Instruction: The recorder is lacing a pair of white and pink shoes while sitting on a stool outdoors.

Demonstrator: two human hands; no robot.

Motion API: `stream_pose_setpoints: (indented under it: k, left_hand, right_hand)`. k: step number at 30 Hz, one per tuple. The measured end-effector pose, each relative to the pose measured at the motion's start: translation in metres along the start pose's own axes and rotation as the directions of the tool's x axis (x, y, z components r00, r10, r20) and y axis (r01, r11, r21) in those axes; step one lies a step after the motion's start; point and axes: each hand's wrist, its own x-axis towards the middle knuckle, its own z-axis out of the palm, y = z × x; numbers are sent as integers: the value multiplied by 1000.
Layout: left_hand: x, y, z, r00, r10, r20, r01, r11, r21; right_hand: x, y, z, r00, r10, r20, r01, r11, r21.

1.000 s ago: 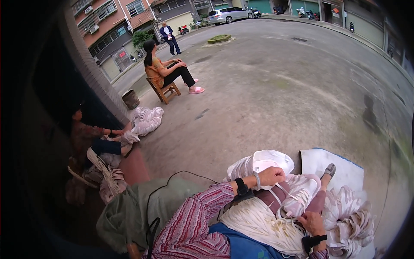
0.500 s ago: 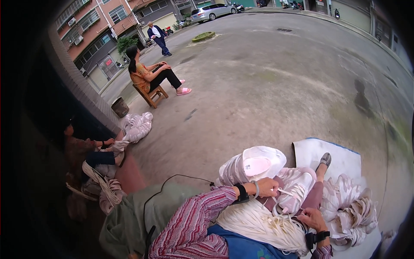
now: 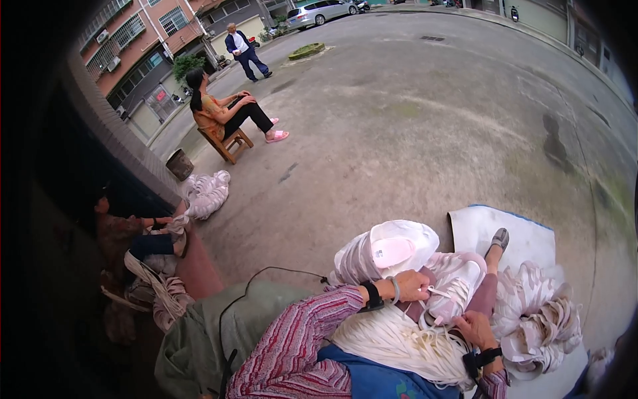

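**Two hands at a pale shoe upper on the lap**

The pale shoe upper (image 3: pixel 452 292) lay on the person's lap, above a heap of white cords (image 3: pixel 399 342) spread across the knees. The left hand (image 3: pixel 412 286) rested on the upper's left side, fingers curled onto the material and pinching a thin white cord end; a dark wrist strap and a light bangle sat on that wrist. The right hand (image 3: pixel 475 329) sat just below the upper, touching its lower edge, fingers bent among the cords; whether it clamped anything could not be told.

Just behind the upper stood a white sack (image 3: pixel 372 256) stuffed with more pieces, a pink insole showing on top. To the upper's right, a pile of white uppers (image 3: pixel 538 319) lay on a white mat (image 3: pixel 492 226) with a blue edge. Left of it lay a green cloth bag (image 3: pixel 219 326) crossed by a black cable. Well beyond, a person sat on a wooden chair (image 3: pixel 229 143) on the concrete yard.
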Motion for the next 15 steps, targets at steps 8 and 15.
stream_pose_setpoints:
  k: [8, 15]
  left_hand:
    - [9, 29, 16, 992, -73, 98, 36, 942, 332]
    - [18, 40, 30, 991, -61, 122, -8, 869, 496]
  right_hand:
    - [0, -16, -5, 1000, -3, 16, 4, 1000, -28]
    - [3, -2, 8, 990, -127, -66, 114, 979, -171]
